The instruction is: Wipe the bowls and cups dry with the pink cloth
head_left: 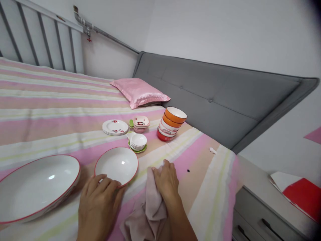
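Observation:
My left hand (100, 201) grips the near rim of a round white bowl (116, 164) edged in red, its fingers curled over the edge. A crumpled mauve cloth (150, 207) trails toward me under my right hand (166, 177), whose fingers are closed on its far end. Left of the bowl sits a large oval white dish (37, 184) with a red rim. Beyond the bowl are small white dishes (138, 140) stacked on a green leaf-shaped one, a stack of flowered plates (115, 127), and small pink square bowls (140, 121).
A tall stack of orange, white and red bowls (172, 124) stands near the grey headboard (195, 87). Behind the plates lies a pink satin pillow (140, 92). Striped bedding (57, 124) covers the bed. At the right is a nightstand (260, 194) with a red and white item (301, 194).

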The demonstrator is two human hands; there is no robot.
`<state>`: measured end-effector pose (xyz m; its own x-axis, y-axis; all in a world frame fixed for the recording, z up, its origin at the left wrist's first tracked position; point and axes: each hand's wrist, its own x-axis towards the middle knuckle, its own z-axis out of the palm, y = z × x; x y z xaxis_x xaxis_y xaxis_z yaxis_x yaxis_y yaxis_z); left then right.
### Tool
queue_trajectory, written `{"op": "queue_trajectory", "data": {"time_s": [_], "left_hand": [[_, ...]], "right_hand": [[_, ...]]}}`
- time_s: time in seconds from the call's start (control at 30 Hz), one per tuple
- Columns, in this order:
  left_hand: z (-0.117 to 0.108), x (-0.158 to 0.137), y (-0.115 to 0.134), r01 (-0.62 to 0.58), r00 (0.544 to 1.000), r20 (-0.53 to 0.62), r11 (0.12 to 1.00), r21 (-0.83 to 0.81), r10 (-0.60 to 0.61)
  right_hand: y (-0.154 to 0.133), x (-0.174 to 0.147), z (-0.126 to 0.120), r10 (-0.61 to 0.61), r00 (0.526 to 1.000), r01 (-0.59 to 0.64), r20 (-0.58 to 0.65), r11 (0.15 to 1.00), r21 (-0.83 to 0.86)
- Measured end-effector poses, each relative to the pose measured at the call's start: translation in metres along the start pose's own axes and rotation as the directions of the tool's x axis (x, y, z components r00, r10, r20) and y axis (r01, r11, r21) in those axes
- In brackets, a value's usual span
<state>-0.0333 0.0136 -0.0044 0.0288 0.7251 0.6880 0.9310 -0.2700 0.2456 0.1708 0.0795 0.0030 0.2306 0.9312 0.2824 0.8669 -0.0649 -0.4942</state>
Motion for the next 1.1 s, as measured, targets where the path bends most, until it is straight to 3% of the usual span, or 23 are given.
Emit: {"op": "queue_trajectory", "data": {"time_s": [0.1, 0.17, 0.23, 0.3, 0.4, 0.47, 0.57, 0.6, 0.67, 0.8, 0.93, 1.03, 1.1], "left_hand": [[-0.001, 0.0, 0.002, 0.073, 0.996, -0.046, 0.988, -0.136, -0.08], [-0.002, 0.0, 0.006, 0.164, 0.977, -0.084, 0.948, -0.274, -0.193], [-0.004, 0.0, 0.013, 0.299, 0.932, -0.059, 0.851, -0.432, -0.358], [-0.006, 0.0, 0.022, 0.47, 0.843, 0.078, 0.658, -0.588, -0.533], [-0.007, 0.0, 0.035, 0.671, 0.634, 0.431, 0.18, -0.719, -0.642], [-0.006, -0.001, 0.039, 0.696, 0.545, 0.582, -0.062, -0.715, -0.603], [-0.002, -0.001, 0.037, 0.683, 0.5, 0.652, -0.204, -0.702, -0.57], [-0.001, -0.001, 0.035, 0.68, 0.489, 0.666, -0.233, -0.695, -0.563], [0.0, 0.0, 0.032, 0.667, 0.457, 0.696, -0.304, -0.68, -0.554], [-0.002, 0.005, 0.032, 0.602, 0.387, 0.732, -0.448, -0.661, -0.561], [-0.005, 0.008, 0.033, 0.562, 0.38, 0.734, -0.49, -0.667, -0.563], [-0.005, 0.007, 0.033, 0.564, 0.415, 0.732, -0.479, -0.673, -0.541], [-0.006, 0.007, 0.033, 0.557, 0.449, 0.699, -0.438, -0.706, -0.556]], "right_hand": [[0.001, 0.0, -0.002, 0.067, 0.996, -0.069, 0.058, 0.997, 0.033], [0.001, 0.002, -0.005, 0.09, 0.987, -0.109, 0.131, 0.984, 0.143], [-0.001, 0.004, -0.007, 0.058, 0.976, -0.119, 0.21, 0.95, 0.29], [-0.004, 0.006, -0.006, 0.023, 0.962, -0.162, 0.271, 0.849, 0.502], [-0.009, 0.009, -0.003, 0.038, 0.948, -0.271, 0.316, 0.621, 0.736], [-0.01, 0.012, -0.001, 0.077, 0.941, -0.332, 0.329, 0.404, 0.852], [-0.005, 0.019, -0.001, 0.15, 0.913, -0.381, 0.379, -0.018, 0.925], [-0.002, 0.022, -0.002, 0.168, 0.907, -0.373, 0.386, -0.103, 0.922], [0.001, 0.026, -0.005, 0.198, 0.914, -0.319, 0.355, -0.192, 0.928], [-0.006, 0.022, -0.02, 0.166, 0.962, -0.193, 0.219, -0.16, 0.968], [-0.038, -0.004, -0.037, -0.046, 0.981, -0.193, 0.19, -0.081, 0.978], [-0.063, -0.028, -0.044, -0.312, 0.939, -0.145, 0.148, 0.034, 0.989], [-0.076, -0.041, -0.046, -0.479, 0.87, -0.046, 0.118, 0.16, 0.986]]}}
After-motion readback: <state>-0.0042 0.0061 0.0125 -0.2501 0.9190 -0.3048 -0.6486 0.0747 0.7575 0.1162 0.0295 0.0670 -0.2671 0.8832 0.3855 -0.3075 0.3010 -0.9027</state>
